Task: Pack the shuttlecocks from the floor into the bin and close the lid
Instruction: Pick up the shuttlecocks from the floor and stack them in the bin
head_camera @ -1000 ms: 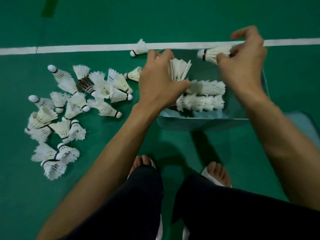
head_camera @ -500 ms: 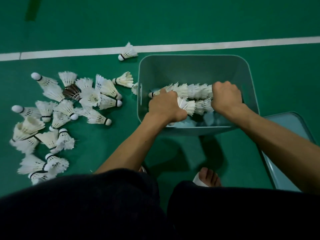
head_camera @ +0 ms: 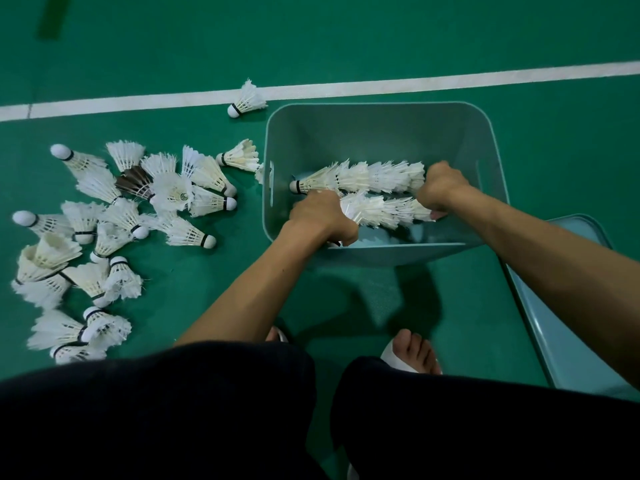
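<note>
On the left, the loose shuttlecocks [head_camera: 114,216] lie in a wide heap on the green floor [head_camera: 311,46]. We judge that they are the bigger part of the work, and it is not yet done. A single shuttlecock [head_camera: 246,100] lies apart on the white line [head_camera: 415,86], near the far left corner of the bin [head_camera: 381,133]. The bin stands open. Inside it two rows of nested shuttlecocks lie side by side: the far row [head_camera: 367,174] and the near row [head_camera: 377,211]. Our left hand [head_camera: 320,218] curls around the left end of the near row, and our right hand [head_camera: 438,188] closes on its right end, so both hands grip this row low in the bin. It seems to us that this row is just being laid down. On the right, the lid [head_camera: 568,323] lies on the floor beside the bin, so closing it comes last.
</note>
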